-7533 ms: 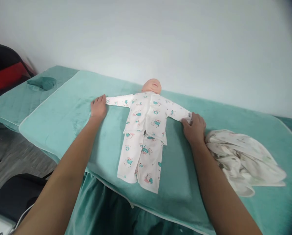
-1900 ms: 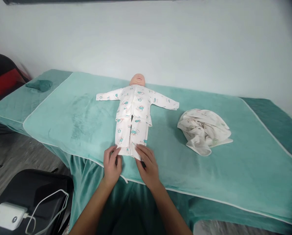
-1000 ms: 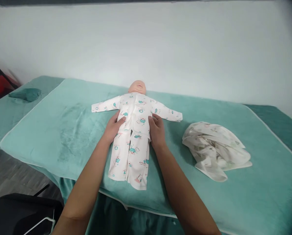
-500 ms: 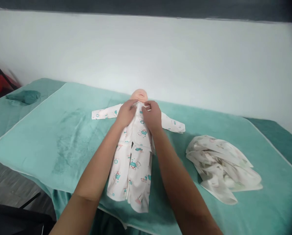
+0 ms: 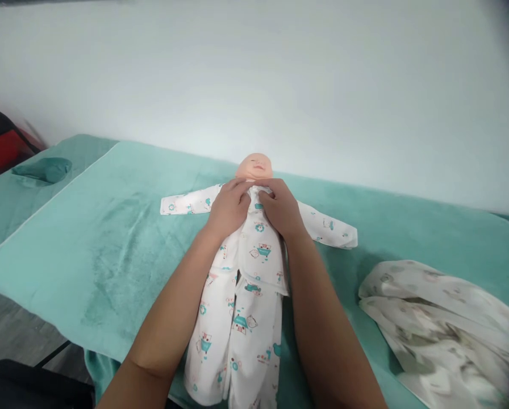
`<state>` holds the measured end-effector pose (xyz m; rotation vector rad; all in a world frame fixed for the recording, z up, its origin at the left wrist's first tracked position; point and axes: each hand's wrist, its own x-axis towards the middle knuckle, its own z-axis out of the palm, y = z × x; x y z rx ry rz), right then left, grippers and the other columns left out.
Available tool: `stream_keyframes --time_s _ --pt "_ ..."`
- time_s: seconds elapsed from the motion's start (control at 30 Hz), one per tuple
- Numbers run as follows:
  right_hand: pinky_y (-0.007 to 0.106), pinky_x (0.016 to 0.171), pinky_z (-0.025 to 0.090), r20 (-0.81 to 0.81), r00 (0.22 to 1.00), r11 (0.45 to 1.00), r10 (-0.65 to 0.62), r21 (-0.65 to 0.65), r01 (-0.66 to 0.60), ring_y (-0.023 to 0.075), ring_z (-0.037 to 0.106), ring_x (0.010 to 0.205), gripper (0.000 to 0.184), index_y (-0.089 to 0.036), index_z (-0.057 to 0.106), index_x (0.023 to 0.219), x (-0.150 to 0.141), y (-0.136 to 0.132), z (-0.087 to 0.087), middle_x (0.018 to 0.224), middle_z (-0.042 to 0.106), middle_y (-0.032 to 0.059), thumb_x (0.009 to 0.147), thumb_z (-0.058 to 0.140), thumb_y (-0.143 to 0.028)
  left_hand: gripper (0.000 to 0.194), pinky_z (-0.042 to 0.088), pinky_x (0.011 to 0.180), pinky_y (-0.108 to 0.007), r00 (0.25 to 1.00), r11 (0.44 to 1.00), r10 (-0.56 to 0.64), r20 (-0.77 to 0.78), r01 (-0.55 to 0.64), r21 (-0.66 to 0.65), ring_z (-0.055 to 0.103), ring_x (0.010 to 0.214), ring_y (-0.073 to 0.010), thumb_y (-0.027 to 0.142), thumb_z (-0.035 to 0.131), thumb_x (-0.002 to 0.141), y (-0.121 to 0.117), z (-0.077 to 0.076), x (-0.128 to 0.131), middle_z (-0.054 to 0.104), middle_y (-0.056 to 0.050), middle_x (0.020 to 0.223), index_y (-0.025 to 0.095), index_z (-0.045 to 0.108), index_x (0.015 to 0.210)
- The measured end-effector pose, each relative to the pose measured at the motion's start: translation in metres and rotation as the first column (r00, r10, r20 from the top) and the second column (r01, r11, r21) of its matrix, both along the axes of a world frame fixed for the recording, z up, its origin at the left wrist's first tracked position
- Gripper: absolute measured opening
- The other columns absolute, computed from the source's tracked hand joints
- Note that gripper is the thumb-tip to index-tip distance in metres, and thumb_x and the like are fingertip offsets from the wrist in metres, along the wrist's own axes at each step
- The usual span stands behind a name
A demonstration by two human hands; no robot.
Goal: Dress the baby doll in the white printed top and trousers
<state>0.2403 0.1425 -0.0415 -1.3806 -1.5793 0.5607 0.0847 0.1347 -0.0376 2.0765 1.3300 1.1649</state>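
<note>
A baby doll (image 5: 257, 166) lies on its back, dressed in a white printed baby shirt (image 5: 261, 245) and matching pants (image 5: 254, 335). My left hand (image 5: 231, 207) closes on the shirt's collar just below the chin, its thumb bent against the cloth. From the other side my right hand (image 5: 281, 204) pinches the same collar, its index finger meeting the left one's tip. The exact bit of cloth between the fingers is hidden. Both long sleeves stretch out sideways, flat on the green cover.
A crumpled white patterned cloth (image 5: 442, 329) lies to the right on the green table cover (image 5: 122, 250). A hollow with dark green fabric (image 5: 44, 170) shows at the far left. Behind stands a white wall (image 5: 254, 85); something red and black (image 5: 1, 145) is at the left edge.
My view has tilted down and come closer. Both hands stay at the collar, and their fingers have come together at the middle, below the chin.
</note>
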Motion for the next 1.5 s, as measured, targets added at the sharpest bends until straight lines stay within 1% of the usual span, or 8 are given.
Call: stream_keyframes --time_s 0.17,0.33,0.73,0.97,1.1,1.23,1.37,1.5 --pt "0.037 0.082 0.051 -0.113 0.993 1.0 -0.024 -0.017 0.022 0.0157 0.055 0.074 0.026 -0.023 0.071 0.103 -0.0007 -0.0004 0.002 0.111 0.07 0.0039 0.08 0.058 -0.026 0.046 0.042 0.121 -0.048 1.0 1.0 0.005 0.003 -0.005 0.003 0.054 0.138 -0.0246 0.015 0.041 0.097 -0.0023 -0.002 0.0002 0.061 -0.007 0.142 0.026 0.071 0.129" --pt "0.036 0.08 0.049 -0.129 0.987 0.995 -0.092 0.019 0.096 0.0141 0.053 0.07 0.019 -0.022 0.07 0.09 -0.0059 -0.0035 0.0042 0.102 0.069 0.0027 0.078 0.056 -0.019 0.041 0.043 0.121 -0.047 0.998 0.998 0.054 -0.017 -0.054 -0.019 0.055 0.138 -0.0267 0.018 0.042 0.098 -0.0041 -0.0006 0.0013 0.061 -0.012 0.145 0.018 0.072 0.126" --pt "0.037 0.09 0.05 -0.168 0.983 0.988 -0.075 0.12 0.096 0.0189 0.065 0.092 0.027 -0.022 0.073 0.075 -0.0065 -0.0052 0.0039 0.093 0.071 0.0038 0.078 0.048 -0.013 0.042 0.043 0.12 -0.044 0.999 0.999 0.045 -0.03 -0.044 0.019 0.056 0.136 -0.0248 0.018 0.042 0.099 -0.0032 -0.0016 0.0006 0.063 -0.011 0.142 0.019 0.071 0.128" --pt "0.036 0.087 0.052 -0.189 0.978 0.982 -0.085 0.151 0.115 0.0185 0.067 0.091 0.034 -0.023 0.076 0.071 -0.0076 -0.0052 0.0002 0.091 0.073 0.0034 0.077 0.046 -0.01 0.041 0.043 0.12 -0.042 0.996 0.998 0.067 -0.064 -0.066 0.013 0.057 0.136 -0.0243 0.02 0.041 0.1 -0.0051 0.0022 0.0011 0.063 -0.013 0.143 0.016 0.071 0.127" --pt "0.038 0.09 0.051 -0.136 0.983 0.977 -0.126 0.156 0.147 0.0202 0.067 0.093 0.035 -0.022 0.078 0.079 -0.0078 -0.0044 0.0008 0.095 0.074 0.0052 0.08 0.045 -0.01 0.039 0.043 0.12 -0.041 0.996 0.997 0.074 -0.057 -0.074 0.008 0.058 0.135 -0.0238 0.019 0.043 0.099 -0.0048 0.0036 0.0016 0.064 -0.012 0.141 0.016 0.07 0.127" --pt "0.04 0.09 0.05 -0.099 0.985 0.985 -0.142 0.086 0.15 0.0208 0.065 0.089 0.027 -0.022 0.076 0.097 -0.0083 -0.0044 0.0027 0.106 0.075 0.0064 0.086 0.052 -0.019 0.037 0.043 0.119 -0.042 0.997 0.997 0.079 -0.023 -0.079 -0.007 0.059 0.133 -0.0244 0.018 0.045 0.097 -0.0037 0.0031 0.0012 0.065 -0.012 0.14 0.015 0.069 0.126" --pt "0.041 0.089 0.049 -0.021 0.996 0.996 -0.089 0.022 0.09 0.0195 0.061 0.083 0.03 -0.024 0.073 0.11 -0.0085 -0.005 0.0049 0.118 0.073 0.0058 0.087 0.054 -0.023 0.037 0.044 0.119 -0.043 0.998 0.998 0.059 0.01 -0.059 -0.007 0.059 0.133 -0.0242 0.019 0.045 0.098 -0.004 0.0028 0.0003 0.065 -0.012 0.14 0.018 0.072 0.123" --pt "0.04 0.086 0.048 -0.003 0.999 0.999 -0.038 0.014 0.038 0.0198 0.061 0.085 0.03 -0.025 0.072 0.111 -0.007 -0.0046 0.0055 0.117 0.072 0.0056 0.088 0.053 -0.024 0.038 0.044 0.118 -0.043 0.999 0.999 0.034 0.029 -0.034 -0.001 0.059 0.133 -0.0235 0.017 0.045 0.098 -0.0051 0.0037 0.0 0.066 -0.01 0.138 0.021 0.073 0.123"
